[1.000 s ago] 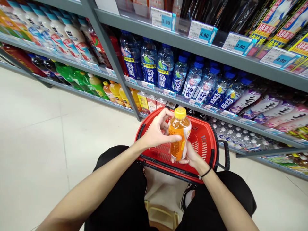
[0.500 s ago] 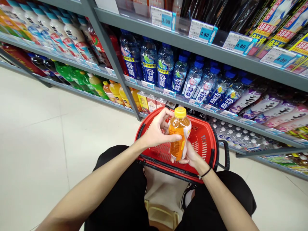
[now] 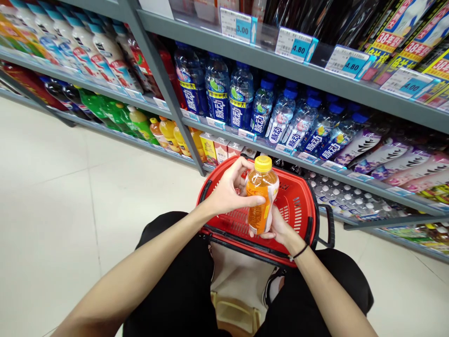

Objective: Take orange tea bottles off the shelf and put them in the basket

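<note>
An orange drink bottle with a yellow cap is held upright, tilted slightly, above the red shopping basket. My left hand grips its left side, with the thumb laid across the front of the label and the other fingers behind. From below and the right, my right hand is closed around the bottle's lower part; some of its fingers are hidden behind the bottle. The basket has black edging and a black handle, and it sits between my knees.
Shelves stand in front, with blue-capped drink bottles on the middle level and price tags along the edge above. White bottles line the left section. Juice cartons are low behind the basket. A small stool shows under me.
</note>
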The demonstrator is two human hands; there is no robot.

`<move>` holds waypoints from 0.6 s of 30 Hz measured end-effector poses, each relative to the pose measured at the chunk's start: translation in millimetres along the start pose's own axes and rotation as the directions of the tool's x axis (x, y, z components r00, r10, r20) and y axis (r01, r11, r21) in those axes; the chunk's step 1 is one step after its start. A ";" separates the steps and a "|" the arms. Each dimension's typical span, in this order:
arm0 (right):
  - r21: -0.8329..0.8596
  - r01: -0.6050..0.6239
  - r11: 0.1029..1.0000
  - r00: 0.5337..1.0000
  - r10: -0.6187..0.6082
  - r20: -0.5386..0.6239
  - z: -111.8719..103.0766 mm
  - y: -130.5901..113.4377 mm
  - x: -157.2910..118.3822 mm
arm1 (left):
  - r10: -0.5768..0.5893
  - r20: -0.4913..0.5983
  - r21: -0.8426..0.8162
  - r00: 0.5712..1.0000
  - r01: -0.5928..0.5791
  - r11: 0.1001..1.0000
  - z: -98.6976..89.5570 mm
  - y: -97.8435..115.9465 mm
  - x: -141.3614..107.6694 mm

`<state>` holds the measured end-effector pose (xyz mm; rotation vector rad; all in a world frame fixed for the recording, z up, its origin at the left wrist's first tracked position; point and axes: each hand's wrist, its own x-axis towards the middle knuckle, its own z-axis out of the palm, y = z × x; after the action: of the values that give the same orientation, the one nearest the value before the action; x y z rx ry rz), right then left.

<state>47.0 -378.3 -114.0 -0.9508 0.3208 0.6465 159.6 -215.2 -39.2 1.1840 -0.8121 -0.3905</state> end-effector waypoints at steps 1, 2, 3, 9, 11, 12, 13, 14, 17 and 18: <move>-0.001 0.002 1.000 1.000 -0.002 -0.003 0.0 0.0 0.0 | 0.001 0.001 0.000 1.000 -0.001 1.000 0.0 -0.1 0.1; -0.002 0.000 1.000 1.000 0.000 -0.004 0.0 0.0 0.1 | 0.001 0.001 0.001 1.000 -0.001 1.000 0.0 -0.2 0.2; -0.001 -0.002 1.000 1.000 0.002 -0.005 -0.1 0.2 0.3 | 0.000 0.000 0.003 1.000 0.000 1.000 -0.1 -0.4 0.3; 0.018 0.017 1.000 1.000 -0.017 0.005 -2.0 2.2 2.0 | 0.000 -0.008 0.005 1.000 0.000 1.000 -0.5 -1.4 0.6; 0.021 0.009 1.000 1.000 -0.009 0.002 -2.8 2.9 2.0 | -0.006 -0.007 0.006 1.000 0.006 1.000 -0.4 -1.3 0.7; 0.022 0.004 1.000 1.000 -0.004 -0.001 -3.1 3.1 1.9 | -0.011 -0.008 0.008 1.000 0.011 1.000 -0.3 -1.2 0.7; 0.022 0.000 1.000 1.000 0.000 -0.004 -3.3 3.3 1.8 | -0.016 -0.010 0.011 1.000 0.017 1.000 -0.2 -1.2 0.7; 0.023 -0.002 1.000 1.000 0.002 -0.008 -3.4 3.4 1.6 | -0.020 -0.013 0.013 1.000 0.020 1.000 -0.2 -1.2 0.6; 0.026 -0.002 1.000 1.000 0.002 -0.025 -2.8 2.9 1.1 | -0.021 -0.017 0.012 1.000 0.021 1.000 -0.3 -1.4 0.0; 0.027 -0.003 1.000 1.000 0.004 -0.029 -2.2 2.5 0.9 | -0.021 -0.017 0.011 1.000 0.021 1.000 -0.4 -1.5 -0.1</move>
<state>46.2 -378.8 -117.3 -0.9346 0.3564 0.6309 160.0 -215.4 -40.6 1.2059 -0.7884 -0.3928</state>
